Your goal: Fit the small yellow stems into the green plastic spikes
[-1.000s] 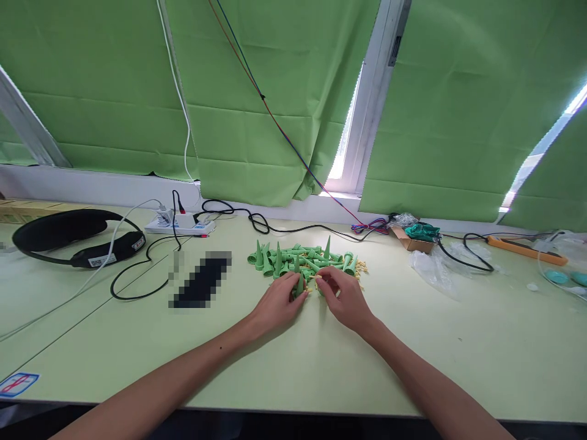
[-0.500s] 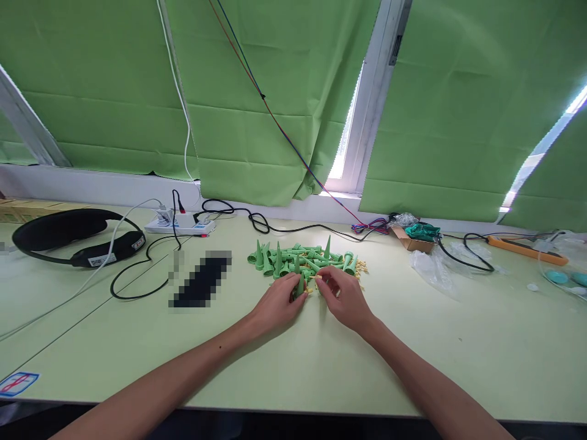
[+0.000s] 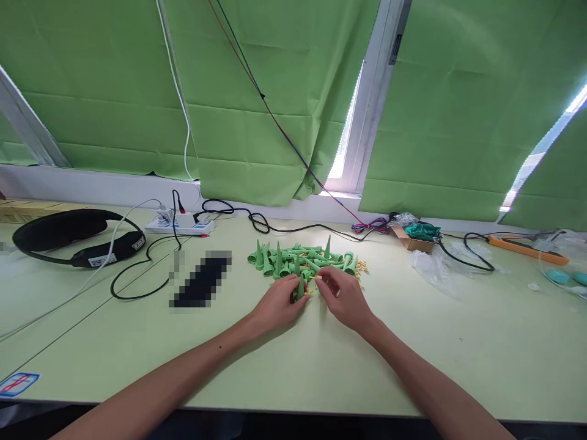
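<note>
My left hand (image 3: 280, 302) is closed around a green plastic cone (image 3: 301, 287), which points upward between thumb and fingers. Pinched in the fingertips of my right hand (image 3: 345, 297) is a small yellow piece (image 3: 317, 277), its exact shape too small to make out. Other yellow bits show by my left fingertips. Just beyond both hands lies a heap of green cones (image 3: 298, 253), some upright and others on their sides. Several small yellow pieces (image 3: 362, 267) are scattered at the heap's right end. My hands are close together but apart.
On the left are a black headband-like device (image 3: 59, 235), a power strip (image 3: 183, 226) with cables, and a blurred dark rectangle (image 3: 202, 281). At the right lie a small cardboard box (image 3: 415, 241), clear plastic bags (image 3: 433, 269) and an orange tool (image 3: 527, 249). Green blinds (image 3: 275, 140) hang behind.
Almost nothing differs. The cone in my left hand has shifted very slightly, while my right hand stays in the same place with the yellow piece.
</note>
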Demonstrator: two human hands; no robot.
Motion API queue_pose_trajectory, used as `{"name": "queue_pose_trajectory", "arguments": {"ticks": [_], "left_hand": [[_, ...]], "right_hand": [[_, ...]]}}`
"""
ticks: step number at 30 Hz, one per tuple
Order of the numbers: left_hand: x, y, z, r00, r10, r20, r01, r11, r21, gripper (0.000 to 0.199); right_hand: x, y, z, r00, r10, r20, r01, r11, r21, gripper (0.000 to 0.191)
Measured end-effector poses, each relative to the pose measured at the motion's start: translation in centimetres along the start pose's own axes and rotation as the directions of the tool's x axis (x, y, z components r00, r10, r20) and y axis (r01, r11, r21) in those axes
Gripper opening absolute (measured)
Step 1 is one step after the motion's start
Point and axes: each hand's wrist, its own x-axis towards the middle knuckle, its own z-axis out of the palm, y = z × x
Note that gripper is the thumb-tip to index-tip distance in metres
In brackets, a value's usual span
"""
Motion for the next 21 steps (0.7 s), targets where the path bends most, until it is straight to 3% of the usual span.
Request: {"name": "queue_pose_trajectory", "arguments": {"ticks": [6,15,21], "left_hand": [[0.0,0.04,-0.01,1.0,0.014,-0.026,-0.015,1.0,-0.017,0.028],[0.26,-0.48,0.18,0.982,0.047,-0.185,-0.07,0.99,-0.119,0.029],[0.37,-0.75,0.24,0.973,-0.055,-0.224,-0.016,0.952,-0.305,0.026]], "right_hand": [[0.05,-0.05,0.01,1.0,0.001,0.0,-0.001,1.0,0.004,0.008],[0.04,-0.09,-0.07,1.0,-0.001,-0.004,0.001,1.0,0.008,0.009],[-0.01,-0.12,-0.09,1.0,0.003,0.012,-0.003,1.0,0.008,0.009]]}}
